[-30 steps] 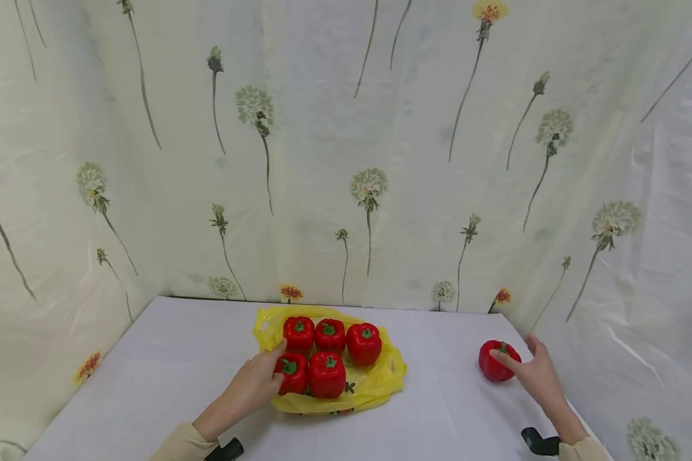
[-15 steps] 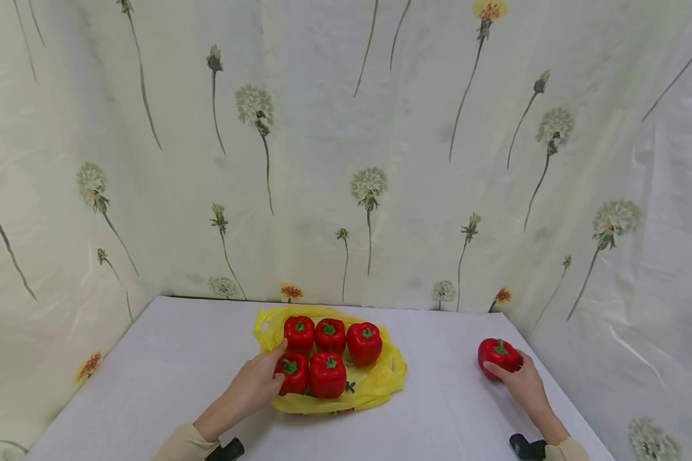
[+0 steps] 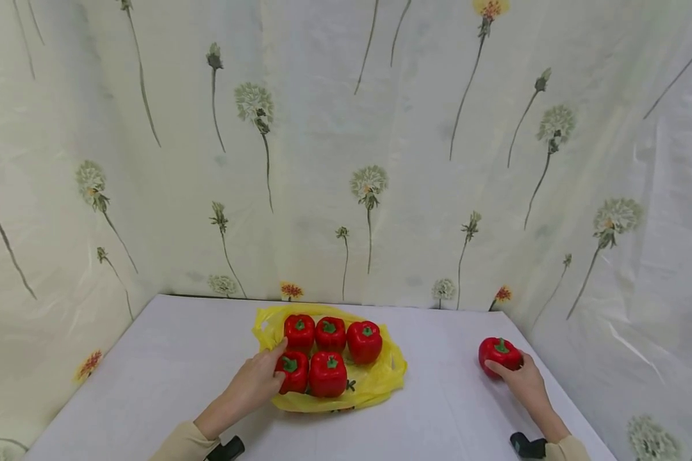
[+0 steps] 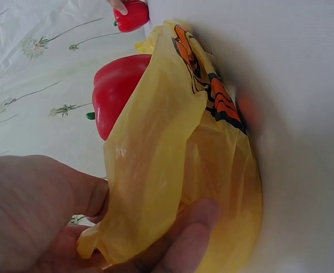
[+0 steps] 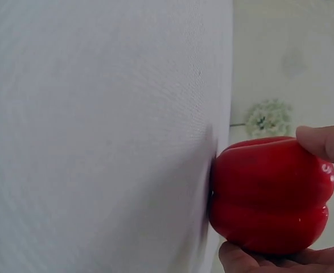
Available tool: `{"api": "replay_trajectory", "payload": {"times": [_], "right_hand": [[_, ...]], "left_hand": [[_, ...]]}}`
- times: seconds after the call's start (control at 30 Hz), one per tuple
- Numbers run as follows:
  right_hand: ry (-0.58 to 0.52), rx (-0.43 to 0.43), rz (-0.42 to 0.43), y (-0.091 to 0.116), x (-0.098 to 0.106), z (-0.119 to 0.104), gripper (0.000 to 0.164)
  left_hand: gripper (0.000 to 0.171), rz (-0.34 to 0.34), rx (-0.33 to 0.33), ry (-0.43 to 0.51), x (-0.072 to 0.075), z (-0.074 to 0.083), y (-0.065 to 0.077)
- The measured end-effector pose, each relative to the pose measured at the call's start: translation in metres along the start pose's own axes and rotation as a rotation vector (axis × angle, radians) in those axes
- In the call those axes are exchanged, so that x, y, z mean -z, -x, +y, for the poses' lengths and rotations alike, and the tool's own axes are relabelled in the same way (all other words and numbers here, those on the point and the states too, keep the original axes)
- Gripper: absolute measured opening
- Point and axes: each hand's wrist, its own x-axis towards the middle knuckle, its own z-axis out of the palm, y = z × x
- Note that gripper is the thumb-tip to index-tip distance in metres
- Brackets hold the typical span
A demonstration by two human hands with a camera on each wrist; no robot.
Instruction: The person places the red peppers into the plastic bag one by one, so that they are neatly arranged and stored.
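Several red bell peppers with green stems sit in two rows on a yellow plastic bag left of the table's middle. My left hand holds the bag's left edge, right by the front left pepper. The left wrist view shows the thin bag pinched between thumb and fingers, with a pepper rising above its edge. Far to the right, my right hand grips a single red bell pepper. Seen from the right wrist, thumb and fingers clasp this pepper from opposite sides, its base close over the table.
A white-covered table carries everything. Behind and on both sides hangs a pale curtain printed with dandelions. Bare tabletop lies between the bag and the single pepper. Dark camera mounts sit at both wrists.
My right hand has moved left and closed round the single pepper, which has shifted only slightly. The left hand and the bag have stayed in place.
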Motion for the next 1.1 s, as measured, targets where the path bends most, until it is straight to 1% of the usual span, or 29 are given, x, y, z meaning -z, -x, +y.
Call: {"api": "replay_trajectory", "payload": {"times": [0.2,0.33,0.47,0.7,0.9,1.1], "right_hand": [[0.003,-0.02,-0.014,0.001,0.001,0.001,0.111],[0.008,-0.027,-0.038,0.004,0.002,-0.004,0.113],[0.004,-0.017,-0.043,0.008,0.002,-0.011,0.112],[-0.004,0.028,-0.051,0.016,0.002,-0.026,0.113],[0.016,0.086,-0.1,0.023,0.002,-0.038,0.111],[-0.004,0.15,-0.145,0.037,-0.003,-0.055,0.109]], "left_hand": [[0.064,-0.003,-0.003,-0.012,0.001,0.0,0.0],[0.063,-0.003,-0.002,-0.015,0.001,0.0,0.001],[0.063,0.003,-0.003,-0.012,0.001,0.0,0.001],[0.063,0.004,0.005,-0.008,0.001,0.0,0.001],[0.063,0.003,0.012,-0.013,0.001,0.0,0.001],[0.064,-0.007,0.014,-0.002,0.001,0.0,0.0]]}}
